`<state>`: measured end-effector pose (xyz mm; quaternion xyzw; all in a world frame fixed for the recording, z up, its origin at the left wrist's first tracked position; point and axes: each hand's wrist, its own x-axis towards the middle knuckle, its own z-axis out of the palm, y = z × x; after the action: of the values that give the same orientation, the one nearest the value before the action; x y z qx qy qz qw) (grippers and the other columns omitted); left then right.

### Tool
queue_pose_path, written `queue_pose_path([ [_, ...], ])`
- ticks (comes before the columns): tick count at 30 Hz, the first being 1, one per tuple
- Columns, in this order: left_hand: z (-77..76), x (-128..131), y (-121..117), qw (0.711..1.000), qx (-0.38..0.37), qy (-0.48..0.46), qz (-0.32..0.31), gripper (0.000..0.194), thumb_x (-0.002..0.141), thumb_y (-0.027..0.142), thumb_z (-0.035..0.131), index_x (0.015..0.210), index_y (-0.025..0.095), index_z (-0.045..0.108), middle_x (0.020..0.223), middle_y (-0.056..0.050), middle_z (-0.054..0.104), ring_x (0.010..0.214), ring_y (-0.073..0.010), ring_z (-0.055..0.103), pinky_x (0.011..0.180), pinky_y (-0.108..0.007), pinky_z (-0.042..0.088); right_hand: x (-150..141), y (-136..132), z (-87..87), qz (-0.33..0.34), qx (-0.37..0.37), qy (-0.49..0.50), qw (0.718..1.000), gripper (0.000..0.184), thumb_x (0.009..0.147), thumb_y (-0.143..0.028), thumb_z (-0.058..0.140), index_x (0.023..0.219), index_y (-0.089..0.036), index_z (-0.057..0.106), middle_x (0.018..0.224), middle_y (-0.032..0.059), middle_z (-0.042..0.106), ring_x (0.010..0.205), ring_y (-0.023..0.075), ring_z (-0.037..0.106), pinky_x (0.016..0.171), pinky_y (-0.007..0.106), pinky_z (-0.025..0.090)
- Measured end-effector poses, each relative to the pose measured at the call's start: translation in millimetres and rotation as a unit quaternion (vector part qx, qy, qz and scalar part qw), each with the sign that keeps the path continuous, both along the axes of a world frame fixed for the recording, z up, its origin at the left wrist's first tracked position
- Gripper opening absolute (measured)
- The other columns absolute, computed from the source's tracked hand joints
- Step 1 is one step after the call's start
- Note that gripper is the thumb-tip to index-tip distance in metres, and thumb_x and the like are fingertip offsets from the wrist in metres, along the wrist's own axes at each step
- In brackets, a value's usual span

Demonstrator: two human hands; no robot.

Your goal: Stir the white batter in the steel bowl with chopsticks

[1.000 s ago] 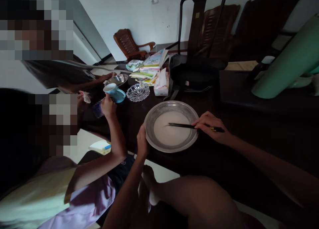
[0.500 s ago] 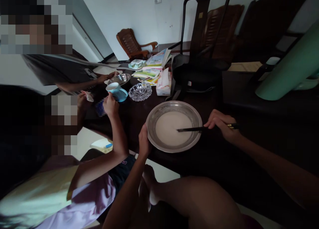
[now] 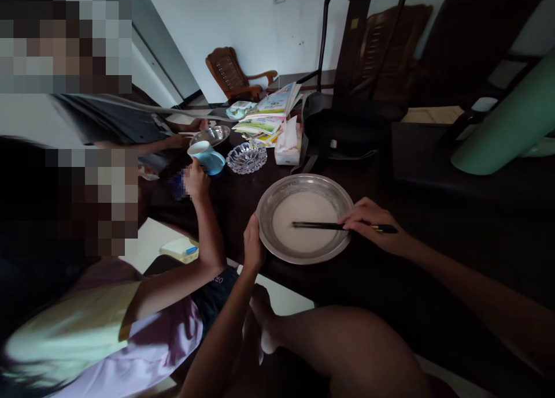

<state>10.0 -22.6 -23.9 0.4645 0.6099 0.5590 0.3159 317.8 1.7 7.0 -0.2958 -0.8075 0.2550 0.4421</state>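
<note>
A wide metal basin (image 3: 277,193) of white batter (image 3: 303,220) sits near the front edge of a dark table (image 3: 433,259). My left hand (image 3: 252,243) grips the basin's left rim. My right hand (image 3: 372,224) is closed on a pair of black chopsticks (image 3: 321,226), held level, with their tips lying over the batter toward the left.
A person in a lilac top sits at my left, one hand (image 3: 196,178) by a blue cup (image 3: 208,157). Further back stand a glass ashtray (image 3: 247,157), a small steel bowl (image 3: 211,136), a tissue pack (image 3: 289,144), books (image 3: 269,112) and a black bag (image 3: 342,129). A green cylinder (image 3: 507,126) lies at right.
The chopsticks swept right across the batter, then back left; their tips now reach further into the basin than half a second ago. My left hand stayed on the rim.
</note>
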Motion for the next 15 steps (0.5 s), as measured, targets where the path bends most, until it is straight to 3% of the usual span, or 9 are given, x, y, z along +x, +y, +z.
queue_pose_path([
  [2,-0.5,-0.3,-0.1,1.000,-0.007,0.003,0.004,0.050,0.095,0.051,0.040,0.116,0.016,0.069,0.125,-0.010,0.070,0.123,-0.0262,0.059,0.110,-0.038,0.040,1.1,0.7,-0.1,-0.034,-0.001,0.007,0.999,0.020,0.096,-0.030,0.057,0.084,-0.029,0.073,0.089,0.0009,0.078,0.084,0.0215,0.064,0.075,0.040,0.051],
  [4,-0.8,-0.3,-0.1,1.000,-0.009,0.002,0.002,0.049,0.095,0.050,0.041,0.115,0.016,0.070,0.127,-0.009,0.069,0.125,-0.0262,0.057,0.111,-0.038,0.039,3.2,0.7,0.4,-0.061,-0.010,0.045,0.997,0.032,0.099,-0.031,0.050,0.075,-0.028,0.071,0.080,0.0014,0.076,0.077,0.0213,0.063,0.072,0.040,0.050],
  [6,-0.9,-0.3,-0.1,1.000,-0.010,-0.004,-0.003,0.049,0.095,0.051,0.042,0.116,0.017,0.070,0.127,-0.009,0.069,0.124,-0.0259,0.058,0.110,-0.037,0.040,2.9,-0.7,0.6,-0.054,-0.022,0.070,0.996,0.040,0.101,-0.033,0.045,0.070,-0.027,0.069,0.074,0.0019,0.074,0.073,0.0208,0.062,0.070,0.040,0.050],
  [11,-0.9,-0.2,-0.6,1.000,-0.004,0.000,-0.004,0.049,0.095,0.051,0.042,0.116,0.017,0.070,0.127,-0.008,0.069,0.123,-0.0258,0.059,0.110,-0.037,0.040,-4.6,-3.9,-1.2,-0.034,-0.015,-0.001,0.999,0.019,0.095,-0.034,0.059,0.085,-0.028,0.073,0.089,0.0021,0.078,0.083,0.0220,0.065,0.075,0.041,0.052],
  [15,-0.6,0.0,-0.8,1.000,0.004,0.006,-0.009,0.050,0.095,0.052,0.042,0.116,0.016,0.069,0.126,-0.009,0.069,0.122,-0.0261,0.059,0.110,-0.038,0.040,-0.5,-2.1,-0.9,-0.082,-0.007,0.054,0.995,0.035,0.100,-0.033,0.048,0.072,-0.027,0.068,0.075,0.0024,0.073,0.073,0.0204,0.062,0.070,0.040,0.049],
])
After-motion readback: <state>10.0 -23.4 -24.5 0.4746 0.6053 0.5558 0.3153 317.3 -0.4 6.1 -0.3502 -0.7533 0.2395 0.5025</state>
